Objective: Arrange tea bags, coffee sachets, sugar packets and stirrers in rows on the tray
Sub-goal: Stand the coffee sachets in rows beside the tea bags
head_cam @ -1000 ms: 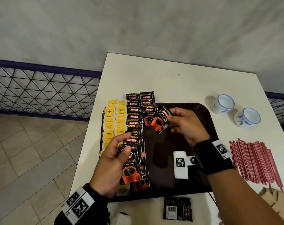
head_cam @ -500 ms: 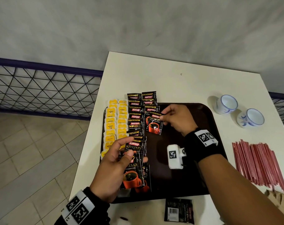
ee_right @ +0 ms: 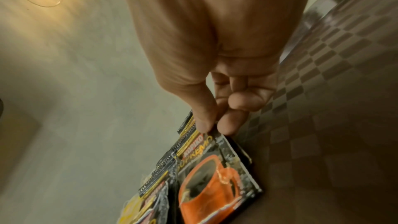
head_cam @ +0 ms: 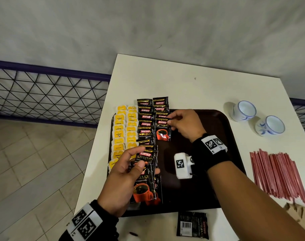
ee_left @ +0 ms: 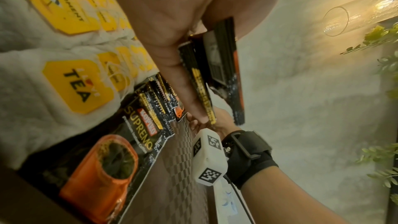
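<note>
A dark brown tray [head_cam: 183, 193] lies on a white table. Yellow-tagged tea bags [head_cam: 124, 131] [ee_left: 77, 84] fill two rows along its left side. Beside them run two columns of black coffee sachets [head_cam: 145, 119]. My right hand [head_cam: 171, 120] [ee_right: 212, 128] pinches the top right corner of one sachet [head_cam: 163, 131] [ee_right: 215, 176], which lies at the near end of the right column. My left hand [head_cam: 139, 162] [ee_left: 193, 91] holds a stack of sachets [head_cam: 146, 188] [ee_left: 224, 67] over the tray's front left.
A pile of red stirrers [head_cam: 278, 174] lies on the table right of the tray. Two white-and-blue cups [head_cam: 244, 110] [head_cam: 270, 126] stand at the back right. One sachet [head_cam: 192, 224] lies face down in front of the tray. A railing borders the table's left.
My right hand has carried its sachet from a tilted hold in the air left and down onto the near end of the right column. The left hand has stayed with its stack.
</note>
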`<action>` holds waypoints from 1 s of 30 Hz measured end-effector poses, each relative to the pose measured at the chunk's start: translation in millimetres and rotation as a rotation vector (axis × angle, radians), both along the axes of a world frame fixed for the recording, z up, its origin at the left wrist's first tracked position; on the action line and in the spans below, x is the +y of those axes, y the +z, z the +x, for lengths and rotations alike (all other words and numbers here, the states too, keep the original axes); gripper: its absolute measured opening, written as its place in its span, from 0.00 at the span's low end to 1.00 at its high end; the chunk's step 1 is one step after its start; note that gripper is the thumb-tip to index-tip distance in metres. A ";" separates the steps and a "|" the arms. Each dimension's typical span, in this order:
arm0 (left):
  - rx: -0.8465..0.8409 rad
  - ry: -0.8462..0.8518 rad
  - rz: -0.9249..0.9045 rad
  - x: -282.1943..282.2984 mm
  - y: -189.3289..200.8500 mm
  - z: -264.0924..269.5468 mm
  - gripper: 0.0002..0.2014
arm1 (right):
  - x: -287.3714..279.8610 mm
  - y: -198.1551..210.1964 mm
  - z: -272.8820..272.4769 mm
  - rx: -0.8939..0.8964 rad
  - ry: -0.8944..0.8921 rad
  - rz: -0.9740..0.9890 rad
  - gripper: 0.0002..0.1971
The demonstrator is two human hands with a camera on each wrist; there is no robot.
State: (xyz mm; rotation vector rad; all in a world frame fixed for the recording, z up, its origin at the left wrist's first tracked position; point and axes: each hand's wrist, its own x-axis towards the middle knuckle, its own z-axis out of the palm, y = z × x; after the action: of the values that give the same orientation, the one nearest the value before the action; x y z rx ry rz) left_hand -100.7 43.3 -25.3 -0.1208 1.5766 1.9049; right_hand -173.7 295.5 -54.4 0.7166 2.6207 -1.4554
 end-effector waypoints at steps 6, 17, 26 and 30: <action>0.004 0.007 -0.028 -3.3 -3.9 0.2 0.18 | -1.1 1.3 -1.4 -0.007 0.024 0.047 0.07; 0.051 -0.025 0.001 3.2 6.0 1.7 0.17 | -1.6 1.0 1.6 0.017 -0.008 0.034 0.09; 0.145 -0.022 -0.113 3.9 1.1 -2.9 0.28 | -19.6 31.4 35.7 0.003 0.108 -0.138 0.04; 0.151 -0.030 -0.089 11.2 1.9 -2.9 0.29 | -34.7 40.3 57.9 -0.183 0.293 -0.356 0.08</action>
State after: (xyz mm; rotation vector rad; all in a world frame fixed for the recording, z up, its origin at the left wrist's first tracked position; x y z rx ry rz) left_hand -103.6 54.5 -23.4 0.0094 1.7539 1.8580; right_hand -115.8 260.9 -14.0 0.3865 2.1400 -1.6130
